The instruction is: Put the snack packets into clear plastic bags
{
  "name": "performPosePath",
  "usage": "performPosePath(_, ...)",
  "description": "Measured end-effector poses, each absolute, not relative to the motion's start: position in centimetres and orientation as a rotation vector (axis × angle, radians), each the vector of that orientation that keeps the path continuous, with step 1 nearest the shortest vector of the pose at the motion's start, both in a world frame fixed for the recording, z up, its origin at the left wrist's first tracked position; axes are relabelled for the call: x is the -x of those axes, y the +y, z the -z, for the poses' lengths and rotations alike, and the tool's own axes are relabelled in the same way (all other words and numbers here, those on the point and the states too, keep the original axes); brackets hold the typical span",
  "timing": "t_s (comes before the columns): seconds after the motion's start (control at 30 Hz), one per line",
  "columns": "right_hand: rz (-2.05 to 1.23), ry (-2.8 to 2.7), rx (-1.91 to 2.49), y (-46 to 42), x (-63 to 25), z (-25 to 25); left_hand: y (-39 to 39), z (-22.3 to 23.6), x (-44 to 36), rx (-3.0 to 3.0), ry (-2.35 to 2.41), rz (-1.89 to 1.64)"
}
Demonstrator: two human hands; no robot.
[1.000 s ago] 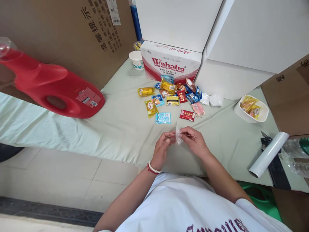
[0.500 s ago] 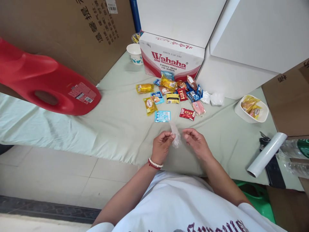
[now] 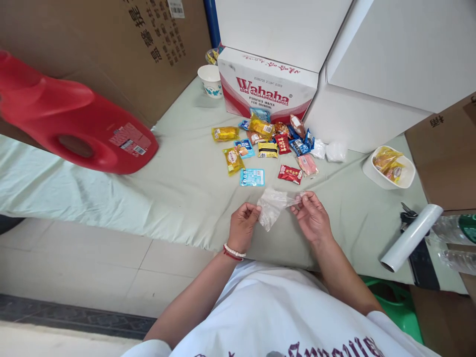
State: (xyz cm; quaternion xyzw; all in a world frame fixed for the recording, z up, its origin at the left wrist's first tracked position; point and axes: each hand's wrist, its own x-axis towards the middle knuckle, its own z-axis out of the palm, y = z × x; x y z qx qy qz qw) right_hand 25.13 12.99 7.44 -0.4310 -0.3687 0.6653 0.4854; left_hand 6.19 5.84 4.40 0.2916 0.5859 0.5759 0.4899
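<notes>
A small clear plastic bag (image 3: 272, 206) is stretched between my two hands above the pale green cloth (image 3: 186, 193). My left hand (image 3: 243, 225) pinches its left edge; a beaded bracelet is on that wrist. My right hand (image 3: 312, 215) pinches the bag's right corner. Just beyond the bag lie several wrapped snacks (image 3: 266, 144), among them a light blue packet (image 3: 252, 177) and a red packet (image 3: 289, 174).
A red jug (image 3: 74, 129) lies on its side at the left. A Wahaha carton (image 3: 267, 87) and a paper cup (image 3: 210, 80) stand at the back. A white bowl (image 3: 372, 173) with snacks, a film roll (image 3: 412, 237) and cardboard sit at the right.
The bag was crumpled small between my fingertips, then hung from my left hand. Now both hands have pulled it open and wider apart.
</notes>
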Motion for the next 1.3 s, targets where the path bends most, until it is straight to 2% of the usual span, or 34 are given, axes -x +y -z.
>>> performPosePath(0.17, -1.535, -1.009, 0.948, 13.7, -27.1, -8.5, 3.3, -5.0, -5.0, -1.16, 1.34, -1.092)
performPosePath(0.33, -1.501, -1.31, 0.834, 14.3, -29.4, -10.9, 4.2, -7.1, -4.2, -1.118, 1.462, -1.425)
performPosePath(0.43, -1.521, -1.42, 0.778, 14.7, -29.9, -12.2, 6.5, -9.3, -5.1, -1.058, 1.397, -1.492)
performPosePath(0.67, -1.452, -1.621, 0.64, 15.4, -29.0, -13.6, 8.6, -12.9, -8.7, -1.266, 1.263, -1.049)
performPosePath(0.73, -1.364, -1.555, 0.662, 15.3, -28.6, -13.7, 8.2, -12.5, -8.7, -1.155, 1.284, -1.161)
performPosePath(0.83, -1.268, -1.333, 0.71, 14.3, -28.2, -13.2, 7.1, -11.4, -7.6, -1.027, 1.382, -1.563)
performPosePath(0.93, -1.333, -1.135, 0.783, 12.7, -28.2, -12.0, 5.5, -10.4, -6.2, -1.11, 1.421, -1.765)
performPosePath(1.03, -1.498, -1.002, 0.826, 11.0, -28.4, -10.6, 4.1, -9.4, -5.6, -1.168, 1.308, -1.575)
performPosePath(1.1, -1.578, -0.974, 0.816, 10.3, -28.3, -9.9, 3.8, -8.9, -5.8, -0.991, 1.194, -1.35)
performPosePath(1.2, -1.627, -1.025, 0.79, 10.1, -28.1, -9.7, 4.7, -8.4, -7.0, -0.675, 1.129, -1.03)
performPosePath(1.3, -1.611, -1.094, 0.802, 10.5, -27.9, -10.1, 6.3, -8.1, -8.4, -0.718, 1.17, -0.899)
